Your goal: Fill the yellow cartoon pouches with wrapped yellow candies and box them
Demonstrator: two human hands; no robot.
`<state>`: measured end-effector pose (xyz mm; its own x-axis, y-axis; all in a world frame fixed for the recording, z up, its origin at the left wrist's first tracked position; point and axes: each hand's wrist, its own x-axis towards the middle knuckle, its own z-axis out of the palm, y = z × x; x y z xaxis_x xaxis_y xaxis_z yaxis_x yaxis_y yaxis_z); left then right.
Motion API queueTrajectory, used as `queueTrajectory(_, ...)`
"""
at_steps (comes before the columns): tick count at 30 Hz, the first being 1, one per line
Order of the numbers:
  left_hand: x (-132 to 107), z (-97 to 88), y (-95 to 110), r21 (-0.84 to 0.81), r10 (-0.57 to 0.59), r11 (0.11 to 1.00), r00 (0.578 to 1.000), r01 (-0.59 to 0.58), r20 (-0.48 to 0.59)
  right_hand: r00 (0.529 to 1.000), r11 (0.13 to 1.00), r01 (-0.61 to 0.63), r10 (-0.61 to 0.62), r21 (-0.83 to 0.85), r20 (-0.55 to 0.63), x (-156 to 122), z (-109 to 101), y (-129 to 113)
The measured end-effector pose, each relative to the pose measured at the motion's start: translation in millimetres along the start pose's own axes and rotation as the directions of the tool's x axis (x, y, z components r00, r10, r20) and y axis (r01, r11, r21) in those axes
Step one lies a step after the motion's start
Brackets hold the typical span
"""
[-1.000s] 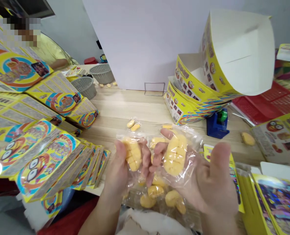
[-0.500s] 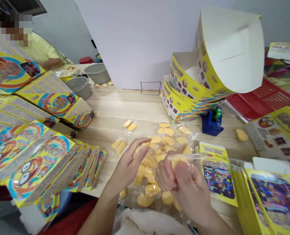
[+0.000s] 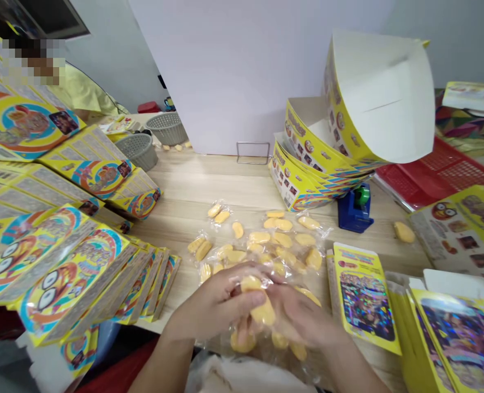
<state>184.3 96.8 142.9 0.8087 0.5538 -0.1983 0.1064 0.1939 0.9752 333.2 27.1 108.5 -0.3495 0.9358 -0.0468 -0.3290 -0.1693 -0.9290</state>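
Lower centre of frame. My left hand and right hand meet over a packet: a yellow moulded piece sealed in clear film. The left hand's fingers are closed across the top of it, thumb underneath. The right hand curls onto the other end from the right, so both hands hold the one packet, though I cannot tell how firmly the right one grips. It is held just above the near edge of the table.

Centre of frame. A loose pile of like packets lies spread on the wood, some overlapping. More show beneath my hands.

Handling, as I judge it. The packet looks light and small. The film is thin, glossy and crinkled, hence likely slippery and easy to tear. The yellow piece inside looks like a soft or foamy moulding that could dent under a hard pinch. I would take hold across the body of the piece, through the film, not by the loose film edge, which would slide or stretch.

Left of frame. Printed yellow boxes lie fanned in stacks.

Upper right. Open cartons are nested, with a blue dispenser just beside them.

Lower right. A flat sleeve lies near the right hand.

Upper left. Two grey baskets stand well apart from the hands.
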Motion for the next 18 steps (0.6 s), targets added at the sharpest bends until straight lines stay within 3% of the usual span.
queueTrajectory(2, 1, -5.2, -11, -0.193, 0.0, 0.981, 0.993, -0.024, -0.122, 1.0, 0.97, -0.014, 0.01, -0.243, -0.015, 3, -29, 3)
queueTrajectory(3, 2, -7.1, -16, -0.295, 0.012, 0.953, 0.979, -0.073, -0.202, 0.994, 0.913, -0.051, 0.006, -0.404, -0.111, 7, -47, 6)
queueTrajectory(4, 3, -8.1, -21, -0.381, 0.018, 0.916, 0.962, -0.125, -0.272, 0.969, 0.827, -0.119, -0.024, -0.549, -0.245, 14, -66, 10)
queueTrajectory(5, 3, -8.0, -24, -0.449, 0.017, 0.878, 0.947, -0.168, -0.321, 0.914, 0.702, -0.203, -0.115, -0.683, -0.39, 23, -85, 15)
queueTrajectory(7, 4, -4.0, -26, -0.534, 0.01, 0.82, 0.938, -0.206, -0.346, 0.838, 0.592, -0.304, -0.207, -0.746, -0.505, 47, -120, 26)
queueTrajectory(11, 2, 14.0, -19, -0.576, 0.043, 0.798, 0.971, -0.174, -0.234, 0.82, 0.494, -0.386, -0.204, -0.779, -0.535, 94, -162, 49)
queueTrajectory(15, -3, 28.2, -4, -0.636, 0.093, 0.763, 0.993, -0.118, -0.072, 0.806, 0.449, -0.439, -0.186, -0.779, -0.562, 114, -172, 59)
queueTrajectory(18, -6, 31.0, 4, -0.669, 0.12, 0.737, 0.993, -0.095, -0.008, 0.789, 0.473, -0.416, -0.238, -0.777, -0.567, 112, -172, 57)
